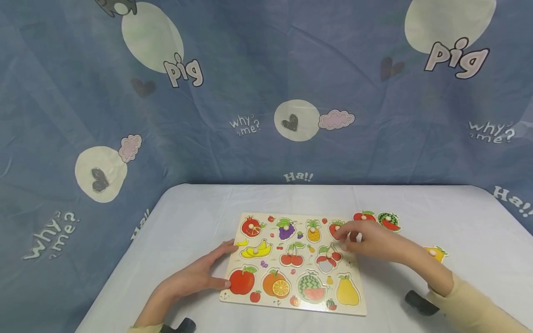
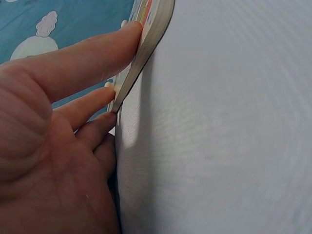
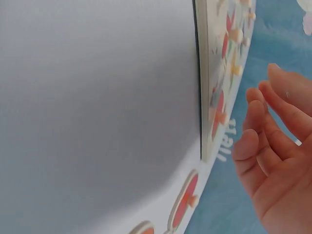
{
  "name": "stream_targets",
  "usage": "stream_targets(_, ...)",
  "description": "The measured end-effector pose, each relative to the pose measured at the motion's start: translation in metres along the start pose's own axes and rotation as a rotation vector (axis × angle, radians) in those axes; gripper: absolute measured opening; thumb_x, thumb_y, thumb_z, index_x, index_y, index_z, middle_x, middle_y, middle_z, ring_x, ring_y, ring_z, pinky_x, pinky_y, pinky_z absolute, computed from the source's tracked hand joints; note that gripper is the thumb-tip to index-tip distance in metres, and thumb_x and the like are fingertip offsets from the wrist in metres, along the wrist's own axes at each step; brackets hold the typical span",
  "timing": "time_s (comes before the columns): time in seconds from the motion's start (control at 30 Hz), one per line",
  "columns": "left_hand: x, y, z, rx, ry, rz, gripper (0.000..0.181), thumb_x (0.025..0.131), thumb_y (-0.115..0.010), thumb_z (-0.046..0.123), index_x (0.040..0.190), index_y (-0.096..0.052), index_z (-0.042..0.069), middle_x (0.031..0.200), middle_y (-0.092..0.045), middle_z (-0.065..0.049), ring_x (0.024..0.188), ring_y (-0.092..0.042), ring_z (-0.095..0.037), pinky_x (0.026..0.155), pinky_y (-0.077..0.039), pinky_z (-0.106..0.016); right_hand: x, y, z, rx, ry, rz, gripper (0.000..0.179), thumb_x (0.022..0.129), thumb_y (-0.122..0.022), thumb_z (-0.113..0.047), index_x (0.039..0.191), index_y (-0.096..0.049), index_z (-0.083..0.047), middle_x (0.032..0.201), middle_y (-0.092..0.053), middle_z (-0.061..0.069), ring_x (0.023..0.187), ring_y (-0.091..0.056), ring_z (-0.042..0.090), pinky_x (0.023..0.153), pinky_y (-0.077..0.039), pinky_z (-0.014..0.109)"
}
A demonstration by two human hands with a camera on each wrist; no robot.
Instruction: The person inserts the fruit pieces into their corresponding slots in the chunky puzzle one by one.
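A wooden fruit puzzle board lies on the white table, with small knobs on several pieces in its upper two rows. No knobs show on the bottom-row fruit pictures. The left hand touches the board's left side, its thumb by the big apple picture; in the left wrist view the thumb and fingertips meet the board's edge. Above the board's right side, the right hand is close to the strawberry piece, partly covering it. In the right wrist view its loosely bent fingers hold nothing visible.
Beyond the board's upper right lie a red fruit piece and a watermelon piece. A yellow fruit piece sits partly behind the right forearm. A printed blue cloth hangs behind the white table.
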State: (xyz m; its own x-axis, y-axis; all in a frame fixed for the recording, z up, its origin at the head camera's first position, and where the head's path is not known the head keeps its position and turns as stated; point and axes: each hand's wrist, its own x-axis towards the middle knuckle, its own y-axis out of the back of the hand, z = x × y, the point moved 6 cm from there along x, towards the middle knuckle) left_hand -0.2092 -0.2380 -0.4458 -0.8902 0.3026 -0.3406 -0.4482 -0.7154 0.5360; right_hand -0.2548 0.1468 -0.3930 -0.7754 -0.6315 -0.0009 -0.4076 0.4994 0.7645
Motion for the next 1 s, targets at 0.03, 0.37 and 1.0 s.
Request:
stream_targets(0.03, 0.0, 0.0, 0.0, 0.0, 0.001, 0.002, 0.084, 0.074, -0.084, 0.023, 0.147, -0.044, 0.025, 0.161, -0.023, -0.006, 0.145, -0.019, -0.036, 0.109, -0.018, -0.068, -0.001, 0.002, 0.0, 0.001, 0.005, 0.009, 0.026, 0.089, -0.068, -0.005, 0.111, -0.07, -0.018, 0.097, -0.066, -0.009, 0.084, -0.058, 0.009, 0.069, -0.052, 0.027)
stream_targets(0.37, 0.0, 0.001, -0.001, 0.008, -0.007, -0.001, 0.084, 0.074, -0.084, 0.023, 0.147, -0.044, 0.026, 0.161, -0.023, -0.006, 0.144, -0.021, -0.036, 0.109, -0.02, -0.068, -0.009, 0.02, 0.009, -0.004, -0.026, 0.11, 0.024, 0.09, -0.069, -0.008, 0.112, -0.071, -0.019, 0.101, -0.066, -0.004, 0.087, -0.055, 0.014, 0.068, -0.05, 0.026)
stream_targets(1.0, -0.001, 0.0, 0.001, 0.007, -0.045, -0.023, 0.082, 0.076, -0.082, 0.023, 0.148, -0.044, 0.025, 0.162, -0.022, -0.005, 0.146, -0.016, -0.036, 0.11, -0.014, -0.069, -0.012, 0.043, 0.039, -0.069, -0.072, 0.125, 0.023, 0.089, -0.073, -0.012, 0.111, -0.071, -0.011, 0.103, -0.069, -0.004, 0.089, -0.058, 0.015, 0.076, -0.052, 0.028)
